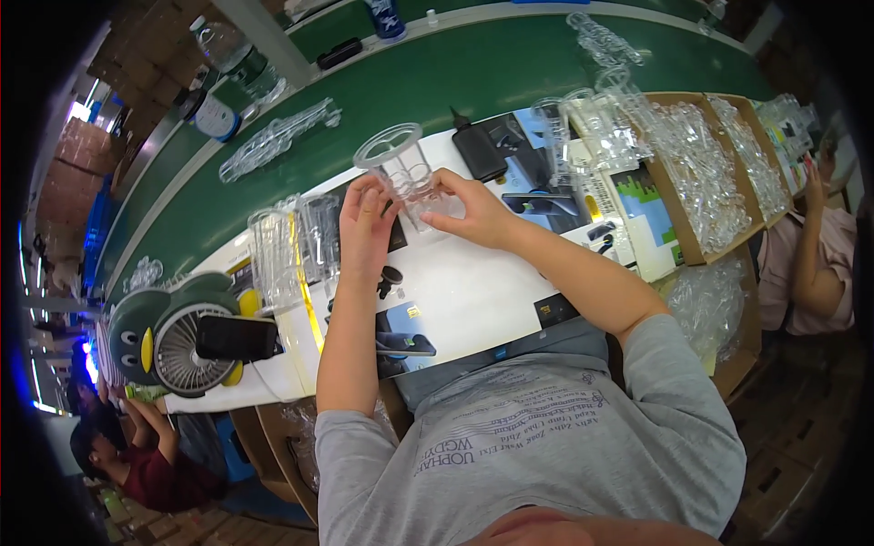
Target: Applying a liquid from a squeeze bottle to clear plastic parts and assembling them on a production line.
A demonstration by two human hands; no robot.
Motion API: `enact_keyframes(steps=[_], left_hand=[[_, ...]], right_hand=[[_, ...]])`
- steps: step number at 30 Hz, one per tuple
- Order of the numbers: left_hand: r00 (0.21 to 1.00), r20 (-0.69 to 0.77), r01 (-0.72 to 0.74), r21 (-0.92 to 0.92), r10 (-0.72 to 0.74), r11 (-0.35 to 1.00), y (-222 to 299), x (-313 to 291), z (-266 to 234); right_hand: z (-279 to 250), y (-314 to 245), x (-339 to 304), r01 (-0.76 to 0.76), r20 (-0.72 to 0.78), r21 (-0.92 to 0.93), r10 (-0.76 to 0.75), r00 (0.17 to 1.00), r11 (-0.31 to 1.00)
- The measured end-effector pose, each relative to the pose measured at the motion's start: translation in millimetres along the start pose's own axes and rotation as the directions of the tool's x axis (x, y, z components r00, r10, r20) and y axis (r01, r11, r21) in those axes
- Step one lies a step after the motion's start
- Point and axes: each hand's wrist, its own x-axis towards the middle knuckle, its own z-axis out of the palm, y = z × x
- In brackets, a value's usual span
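Observation:
Between my hands, above the white printed sheet, is a clear plastic cup-shaped part (398, 156) with a wide ring at its upper end. My right hand (473, 211) grips its lower portion between thumb and fingers. My left hand (366, 218) is closed at the part's left side, with bent fingertips against it. Fingers partly cover the lower end, so its shape there is unclear. Just beyond my right hand lies a black squeeze bottle (478, 153) with a pointed nozzle. Left of my left forearm stand several clear plastic cylinders (276, 257).
On the left, a phone (237, 338) leans against a penguin-shaped fan (177, 341). Cardboard trays (696, 246) of small clear parts sit at right, beside more clear cylinders (596, 127). Clear pieces (280, 138) lie on the green conveyor (437, 77). Other people are on both sides.

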Motion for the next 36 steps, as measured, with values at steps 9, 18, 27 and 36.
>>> enact_keyframes(steps=[9, 18, 27, 36], left_hand=[[0.99, -0.107, 0.131, 0.406, -0.096, 0.904, -14.4, 2.1, -12.5], [0.989, -0.082, 0.15, 0.414, -0.127, 0.898, -12.5, 4.3, -7.7], [0.985, -0.105, 0.168, 0.399, -0.137, 0.901, -9.0, 1.2, -9.3], [0.977, -0.167, 0.191, 0.427, -0.131, 0.884, -1.4, -3.4, -16.8]], right_hand=[[-61.2, -47.5, 22.1, 0.028, -0.15, 0.73, 0.12, 0.981, 0.683], [-274.6, 0.6, 59.8, 0.111, -0.481, 0.704, 0.356, 0.801, 0.702], [-345.9, 64.1, 74.4, -0.086, -0.775, 0.53, 0.523, 0.354, 0.844], [-332.6, 68.2, 97.5, -0.267, -0.706, 0.576, 0.635, 0.313, 0.772]])
